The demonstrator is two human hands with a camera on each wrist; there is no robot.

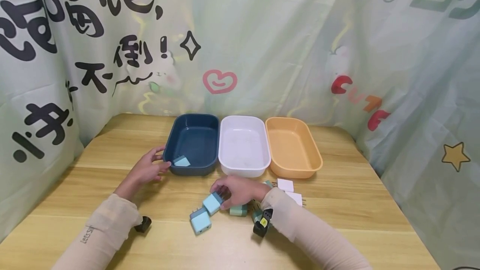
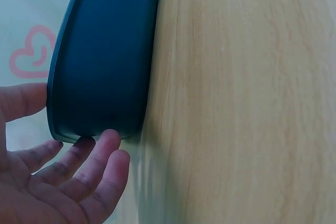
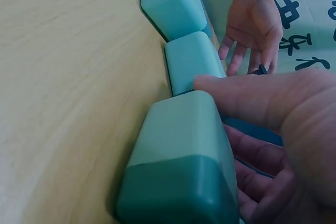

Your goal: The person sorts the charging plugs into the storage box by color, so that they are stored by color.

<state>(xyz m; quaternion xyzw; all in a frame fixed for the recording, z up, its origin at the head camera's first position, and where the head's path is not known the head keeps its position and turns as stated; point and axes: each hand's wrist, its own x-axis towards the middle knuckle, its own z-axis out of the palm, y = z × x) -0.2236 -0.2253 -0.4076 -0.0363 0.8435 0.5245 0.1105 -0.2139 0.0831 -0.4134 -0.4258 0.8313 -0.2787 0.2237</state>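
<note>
Head view: the right hand (image 1: 241,191) pinched a blue plug (image 1: 212,203) on the table (image 1: 166,243), and the left hand (image 1: 148,168) touched a dark blue box (image 1: 193,138).
The left hand's fingers were spread wide. Near its thumb, a little blue plug (image 1: 181,161) lay in that box. Another blue plug (image 1: 201,221) sat just beside the pinched one, between the two arms. Just below the right hand was a green plug (image 1: 238,211). White plugs (image 1: 285,185) lay past its wrist. Beyond that hand stood a white box (image 1: 244,143).
</note>
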